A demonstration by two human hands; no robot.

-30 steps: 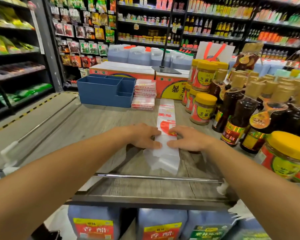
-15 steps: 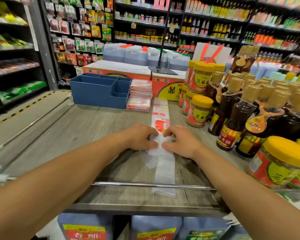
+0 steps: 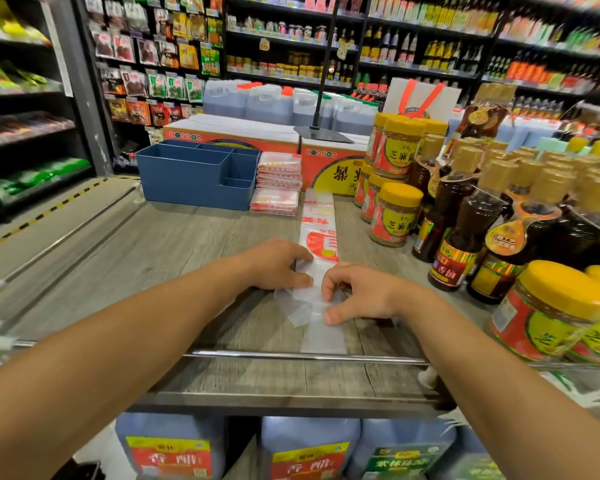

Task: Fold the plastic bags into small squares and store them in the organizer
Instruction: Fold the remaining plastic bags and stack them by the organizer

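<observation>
Shifted since half a second ago: right hand (image 3: pixel 357 294), drawn back toward near edge of grey wood-grain worktop (image 3: pixel 160 265), fingers curled, pinching long translucent plastic bag with red print (image 3: pixel 317 233). Left hand (image 3: pixel 279 265) kept flat-fingered on bag's left edge, pressing. Bag laid lengthwise mid-worktop, near end reaching chrome rail (image 3: pixel 291 356). Blue compartmented plastic organizer (image 3: pixel 194 178) at far edge, stack of folded red-and-white bags (image 3: pixel 278 183) just beside.

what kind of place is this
Most likely a grocery shop aisle: shelves of packaged goods, yellow-lidded sauce jars and dark bottles stacked on the wooden display table, big jugs behind.
</observation>
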